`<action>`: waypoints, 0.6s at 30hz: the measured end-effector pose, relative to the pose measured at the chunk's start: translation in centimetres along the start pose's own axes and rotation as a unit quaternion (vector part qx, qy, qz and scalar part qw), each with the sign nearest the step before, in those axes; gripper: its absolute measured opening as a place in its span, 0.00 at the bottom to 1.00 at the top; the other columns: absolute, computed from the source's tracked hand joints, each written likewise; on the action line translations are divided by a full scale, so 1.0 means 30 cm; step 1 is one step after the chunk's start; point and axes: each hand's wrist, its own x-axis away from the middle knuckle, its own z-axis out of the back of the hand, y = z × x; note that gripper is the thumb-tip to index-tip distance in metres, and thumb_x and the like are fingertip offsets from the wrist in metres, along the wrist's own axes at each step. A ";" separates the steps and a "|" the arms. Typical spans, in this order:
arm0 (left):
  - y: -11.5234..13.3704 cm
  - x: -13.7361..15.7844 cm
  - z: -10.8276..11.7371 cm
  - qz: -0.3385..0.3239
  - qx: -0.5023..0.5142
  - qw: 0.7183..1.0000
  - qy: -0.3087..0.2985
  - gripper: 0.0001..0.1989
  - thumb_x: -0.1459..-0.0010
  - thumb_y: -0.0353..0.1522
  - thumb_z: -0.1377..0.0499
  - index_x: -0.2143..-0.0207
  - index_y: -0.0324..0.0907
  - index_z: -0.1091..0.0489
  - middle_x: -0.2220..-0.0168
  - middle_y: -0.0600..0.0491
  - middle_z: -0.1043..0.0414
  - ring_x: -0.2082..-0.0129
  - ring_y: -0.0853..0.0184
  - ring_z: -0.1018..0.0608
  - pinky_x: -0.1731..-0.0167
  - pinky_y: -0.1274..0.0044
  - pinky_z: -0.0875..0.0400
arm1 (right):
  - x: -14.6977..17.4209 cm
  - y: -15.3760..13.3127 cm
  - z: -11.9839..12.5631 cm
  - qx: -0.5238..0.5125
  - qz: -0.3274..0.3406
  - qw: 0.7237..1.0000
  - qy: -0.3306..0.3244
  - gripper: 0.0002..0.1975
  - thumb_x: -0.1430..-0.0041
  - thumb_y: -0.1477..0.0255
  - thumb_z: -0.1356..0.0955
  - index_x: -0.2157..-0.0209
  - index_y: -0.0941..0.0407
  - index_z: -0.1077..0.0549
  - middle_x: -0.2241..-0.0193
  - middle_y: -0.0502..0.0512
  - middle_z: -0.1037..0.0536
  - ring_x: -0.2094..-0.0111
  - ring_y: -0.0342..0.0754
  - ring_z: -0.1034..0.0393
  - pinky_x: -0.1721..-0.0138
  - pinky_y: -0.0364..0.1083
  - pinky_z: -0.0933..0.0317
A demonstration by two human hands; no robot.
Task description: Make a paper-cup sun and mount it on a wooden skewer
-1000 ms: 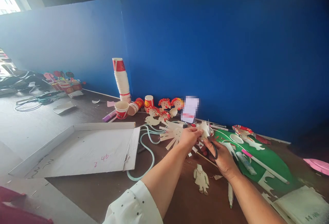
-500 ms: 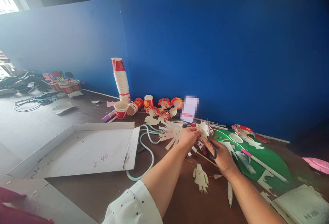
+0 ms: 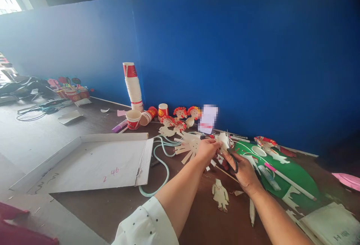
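Between the fingers of my left hand [image 3: 208, 150] is a small piece of white paper [image 3: 223, 140]. My right hand [image 3: 245, 172] is closed round the black handles of a pair of scissors [image 3: 233, 162], whose blades stand upright at the paper's right edge. A flat paper fan of cut strips with a drawn face [image 3: 189, 145] lies just left of my left hand. Nearer to me, a paper doll body [image 3: 220, 195] rests on the brown table below both hands. Small paper scraps lie under my fingers.
A shallow white box lid [image 3: 92, 166] sits on the left, with a pale blue cord [image 3: 165, 162] beside it. Paper cups [image 3: 133, 119] and a tall cup stack [image 3: 133, 87] stand by the blue partition [image 3: 239, 50]. A green sheet [image 3: 298, 166] with markers lies right.
Both hands keep their hold on the paper and scissors, almost in place. The whole view has shifted very slightly.
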 end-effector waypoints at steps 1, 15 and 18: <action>-0.001 -0.001 0.000 0.001 0.001 1.000 -0.001 0.10 0.52 0.32 0.38 0.81 0.37 0.35 0.86 0.58 0.41 0.86 0.77 0.40 0.85 0.83 0.47 | 0.000 -0.001 0.000 0.001 -0.001 1.000 0.000 0.20 0.48 0.52 0.33 0.79 0.55 0.29 0.82 0.50 0.29 0.78 0.44 0.37 0.79 0.42 0.47; 0.004 0.002 0.002 0.003 -0.004 1.000 0.000 0.08 0.50 0.29 0.41 0.80 0.37 0.35 0.85 0.58 0.41 0.86 0.77 0.39 0.85 0.83 0.46 | -0.005 0.005 0.002 0.003 -0.005 1.000 -0.001 0.20 0.48 0.53 0.33 0.80 0.55 0.30 0.83 0.49 0.30 0.80 0.43 0.39 0.80 0.42 0.49; 0.010 0.007 0.002 0.006 -0.013 1.000 0.002 0.09 0.49 0.29 0.42 0.81 0.37 0.35 0.85 0.57 0.40 0.86 0.77 0.39 0.85 0.83 0.46 | -0.003 0.001 0.003 0.012 -0.001 1.000 -0.002 0.20 0.47 0.53 0.33 0.81 0.55 0.30 0.83 0.49 0.30 0.79 0.43 0.39 0.80 0.42 0.48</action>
